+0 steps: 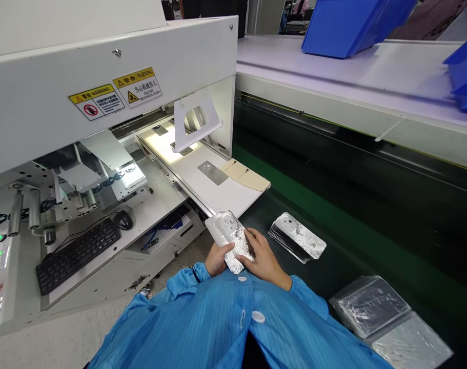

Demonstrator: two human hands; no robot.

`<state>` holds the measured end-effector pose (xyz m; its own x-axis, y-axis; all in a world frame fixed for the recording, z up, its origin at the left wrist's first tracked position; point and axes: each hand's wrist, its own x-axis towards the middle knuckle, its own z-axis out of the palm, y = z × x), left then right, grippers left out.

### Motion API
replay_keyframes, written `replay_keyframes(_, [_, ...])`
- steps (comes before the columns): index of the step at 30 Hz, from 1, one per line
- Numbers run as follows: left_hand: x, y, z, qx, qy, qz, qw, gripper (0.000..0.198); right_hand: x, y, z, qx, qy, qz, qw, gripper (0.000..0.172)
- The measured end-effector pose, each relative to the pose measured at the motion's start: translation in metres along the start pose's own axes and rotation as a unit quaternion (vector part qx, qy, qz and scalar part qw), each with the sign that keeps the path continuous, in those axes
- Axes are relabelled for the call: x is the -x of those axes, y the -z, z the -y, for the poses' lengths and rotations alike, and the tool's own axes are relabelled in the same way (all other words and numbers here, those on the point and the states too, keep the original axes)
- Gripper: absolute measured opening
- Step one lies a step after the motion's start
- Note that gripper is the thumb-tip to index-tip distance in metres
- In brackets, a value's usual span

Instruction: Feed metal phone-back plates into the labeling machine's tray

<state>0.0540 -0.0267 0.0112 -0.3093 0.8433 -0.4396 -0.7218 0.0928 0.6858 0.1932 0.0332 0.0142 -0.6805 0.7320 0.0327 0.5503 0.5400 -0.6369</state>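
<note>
Close to my body, both hands hold a shiny silver phone-back-shaped sheet [237, 241] with round camera holes at its upper end. A second sheet edge shows behind it, so there may be more than one. My left hand [217, 259] pinches the lower left edge, thumb on top. Along the right edge lie the fingers of my right hand [267, 260], its thumb pressing on the face. To the right, a stack of similar silver sheets [300, 237] rests on the dark green belt. One grey plate with camera holes [212, 172] lies on the white conveyor [233, 201] ahead.
A white machine [195, 56] with warning labels spans the left, its conveyor sticking out. Below are a keyboard [77, 253] and a mouse [123, 220]. Plastic-wrapped packs [375, 305] lie at lower right. A blue bin [344, 25] stands on the shelf [271, 59].
</note>
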Motion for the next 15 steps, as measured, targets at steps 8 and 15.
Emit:
replay_keyframes(8, [-0.0032,0.0064,0.0029,-0.004,0.000,0.007,1.000,0.070,-0.0014,-0.0001,0.0017,0.012,0.026,-0.001,1.000,0.070])
replay_keyframes(15, [-0.0050,0.0073,0.0044,0.037,0.006,0.011,0.999,0.054,-0.0041,-0.0028,0.0001,0.011,0.025,0.001,1.000,0.065])
